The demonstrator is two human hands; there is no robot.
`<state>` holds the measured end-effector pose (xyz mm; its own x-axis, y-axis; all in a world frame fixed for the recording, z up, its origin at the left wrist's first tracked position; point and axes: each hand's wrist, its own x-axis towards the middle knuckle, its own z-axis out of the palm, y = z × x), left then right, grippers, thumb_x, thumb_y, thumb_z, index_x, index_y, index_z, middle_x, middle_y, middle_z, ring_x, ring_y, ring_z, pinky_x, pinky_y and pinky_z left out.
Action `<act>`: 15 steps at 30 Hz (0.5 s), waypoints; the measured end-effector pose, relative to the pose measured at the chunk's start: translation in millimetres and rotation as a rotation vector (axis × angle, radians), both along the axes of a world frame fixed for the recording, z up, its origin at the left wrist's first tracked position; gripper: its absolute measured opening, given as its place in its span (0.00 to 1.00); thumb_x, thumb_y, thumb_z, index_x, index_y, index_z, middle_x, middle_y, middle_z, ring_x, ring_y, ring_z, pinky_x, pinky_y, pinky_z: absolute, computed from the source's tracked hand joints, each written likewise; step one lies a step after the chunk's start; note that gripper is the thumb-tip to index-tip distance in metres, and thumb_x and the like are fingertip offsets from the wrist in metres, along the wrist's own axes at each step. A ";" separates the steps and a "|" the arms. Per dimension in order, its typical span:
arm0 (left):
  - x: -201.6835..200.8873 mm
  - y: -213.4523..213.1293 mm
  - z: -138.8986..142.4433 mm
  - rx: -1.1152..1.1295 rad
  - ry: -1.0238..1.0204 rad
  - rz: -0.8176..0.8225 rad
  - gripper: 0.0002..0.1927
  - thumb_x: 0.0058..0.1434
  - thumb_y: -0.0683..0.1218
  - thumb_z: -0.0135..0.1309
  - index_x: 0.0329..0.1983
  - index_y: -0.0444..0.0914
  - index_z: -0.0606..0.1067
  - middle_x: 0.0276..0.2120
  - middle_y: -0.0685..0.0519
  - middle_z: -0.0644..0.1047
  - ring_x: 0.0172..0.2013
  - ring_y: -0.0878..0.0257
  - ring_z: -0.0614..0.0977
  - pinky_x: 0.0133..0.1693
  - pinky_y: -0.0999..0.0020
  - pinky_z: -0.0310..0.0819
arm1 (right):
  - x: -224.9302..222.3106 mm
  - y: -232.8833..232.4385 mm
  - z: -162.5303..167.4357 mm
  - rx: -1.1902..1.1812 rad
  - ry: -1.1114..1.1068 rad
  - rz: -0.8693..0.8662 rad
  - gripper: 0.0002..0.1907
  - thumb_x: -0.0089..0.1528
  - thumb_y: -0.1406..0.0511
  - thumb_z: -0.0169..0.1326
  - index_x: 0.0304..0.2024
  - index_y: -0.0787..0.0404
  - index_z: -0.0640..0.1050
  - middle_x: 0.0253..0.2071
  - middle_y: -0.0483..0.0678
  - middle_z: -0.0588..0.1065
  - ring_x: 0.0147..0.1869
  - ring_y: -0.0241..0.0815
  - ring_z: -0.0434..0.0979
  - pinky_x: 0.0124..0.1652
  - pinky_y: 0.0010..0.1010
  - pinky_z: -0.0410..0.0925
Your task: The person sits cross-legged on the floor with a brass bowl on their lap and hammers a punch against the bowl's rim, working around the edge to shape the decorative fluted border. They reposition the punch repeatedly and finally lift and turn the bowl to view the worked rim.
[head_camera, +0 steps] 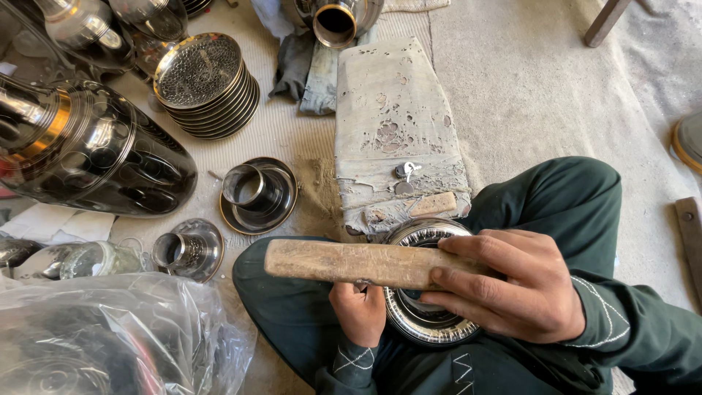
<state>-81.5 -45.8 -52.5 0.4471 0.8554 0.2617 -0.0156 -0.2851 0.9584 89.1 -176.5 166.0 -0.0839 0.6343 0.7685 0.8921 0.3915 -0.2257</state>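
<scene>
Head view: right hand clamped on wooden bat laid flat across metal ring, left hand gripping ring's edge from below, apparently steadying it in lap against worn block.

A wooden stick and the right hand hide the middle of a round metal piece. The left hand's fingers are tucked underneath, unseen.

Floor-level metalworking workshop, stacked perforated metal discs, polished steel vessel body, flanged ring fittings, worn cloth-wrapped work block (frayed, pitted), dusty matting
</scene>
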 end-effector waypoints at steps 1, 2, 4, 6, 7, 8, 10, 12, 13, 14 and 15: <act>-0.4 -0.3 0.4 -0.035 0.017 0.006 0.09 0.62 0.35 0.58 0.45 0.27 0.74 0.32 0.45 0.82 0.32 0.67 0.82 0.35 0.70 0.77 | 0.3 -0.4 -0.2 -0.015 0.001 0.006 0.19 0.55 0.62 0.72 0.40 0.65 0.79 0.39 0.57 0.78 0.33 0.43 0.81 0.26 0.30 0.70; 0.0 -0.1 1.0 -0.068 0.031 0.013 0.10 0.63 0.36 0.58 0.45 0.27 0.74 0.31 0.45 0.82 0.31 0.67 0.81 0.33 0.70 0.76 | 0.9 -0.6 -0.3 -0.028 0.000 0.013 0.18 0.55 0.62 0.72 0.40 0.65 0.79 0.40 0.57 0.77 0.33 0.43 0.81 0.27 0.30 0.70; 1.2 0.4 2.9 -0.102 -0.014 -0.009 0.11 0.63 0.36 0.58 0.46 0.27 0.72 0.34 0.45 0.82 0.35 0.67 0.82 0.36 0.70 0.77 | 2.4 -1.2 0.6 -0.068 -0.022 0.009 0.17 0.55 0.63 0.71 0.40 0.66 0.79 0.39 0.57 0.77 0.32 0.44 0.80 0.27 0.31 0.70; 2.1 0.6 5.2 -0.104 -0.130 -0.067 0.13 0.63 0.35 0.56 0.49 0.27 0.69 0.41 0.46 0.82 0.44 0.67 0.85 0.43 0.71 0.81 | 3.7 -1.4 2.2 -0.122 -0.063 -0.009 0.17 0.54 0.63 0.71 0.38 0.66 0.79 0.39 0.56 0.78 0.29 0.43 0.79 0.25 0.32 0.69; 2.7 0.7 6.2 -0.100 -0.127 -0.065 0.13 0.64 0.35 0.56 0.49 0.27 0.69 0.40 0.46 0.82 0.43 0.66 0.85 0.42 0.71 0.81 | 4.1 -1.3 3.0 -0.159 -0.068 0.004 0.16 0.54 0.63 0.70 0.38 0.65 0.79 0.38 0.55 0.78 0.28 0.44 0.78 0.25 0.33 0.69; 3.1 0.5 7.2 -0.097 -0.122 -0.060 0.13 0.64 0.35 0.57 0.49 0.26 0.69 0.40 0.45 0.82 0.41 0.66 0.85 0.42 0.71 0.81 | 4.3 -1.2 3.7 -0.198 -0.073 0.018 0.16 0.54 0.63 0.70 0.38 0.64 0.79 0.37 0.54 0.77 0.28 0.44 0.78 0.25 0.34 0.69; 3.4 2.3 9.0 -0.038 -0.071 -0.039 0.12 0.63 0.35 0.58 0.48 0.26 0.70 0.38 0.45 0.83 0.38 0.65 0.85 0.40 0.71 0.81 | 3.2 -0.4 4.2 -0.178 -0.064 0.018 0.16 0.54 0.63 0.70 0.38 0.64 0.79 0.37 0.53 0.77 0.28 0.44 0.78 0.25 0.34 0.69; 2.4 3.2 11.2 0.063 0.024 0.010 0.12 0.61 0.34 0.59 0.47 0.27 0.73 0.35 0.44 0.84 0.34 0.64 0.85 0.36 0.70 0.80 | -0.4 0.5 3.7 -0.070 -0.036 0.002 0.17 0.56 0.62 0.70 0.40 0.65 0.78 0.40 0.55 0.76 0.30 0.42 0.78 0.26 0.31 0.69; 2.1 3.4 12.3 0.002 0.016 0.005 0.12 0.61 0.34 0.59 0.47 0.27 0.72 0.35 0.45 0.84 0.34 0.65 0.85 0.36 0.71 0.81 | -1.8 0.4 3.8 -0.146 -0.054 -0.010 0.16 0.56 0.62 0.70 0.39 0.64 0.79 0.37 0.53 0.76 0.29 0.42 0.77 0.25 0.32 0.69; 2.5 4.0 13.0 -0.058 0.007 -0.002 0.13 0.62 0.34 0.59 0.47 0.27 0.71 0.34 0.45 0.84 0.34 0.66 0.85 0.36 0.71 0.81 | -3.1 0.2 3.7 -0.222 -0.074 -0.025 0.16 0.55 0.62 0.70 0.38 0.64 0.79 0.35 0.51 0.75 0.27 0.42 0.77 0.24 0.33 0.69; 2.5 3.9 13.8 -0.119 -0.002 -0.010 0.13 0.62 0.35 0.59 0.47 0.27 0.70 0.34 0.46 0.84 0.34 0.67 0.85 0.36 0.72 0.81 | -4.0 -0.2 4.1 -0.297 -0.093 -0.040 0.15 0.54 0.62 0.70 0.36 0.63 0.80 0.32 0.49 0.75 0.26 0.43 0.76 0.23 0.35 0.69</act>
<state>-78.9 -41.9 -38.7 0.4550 0.8760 0.1598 -0.0199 -0.1694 0.9854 85.2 -176.7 170.1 -0.1154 0.8343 0.5391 0.9277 0.2845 -0.2416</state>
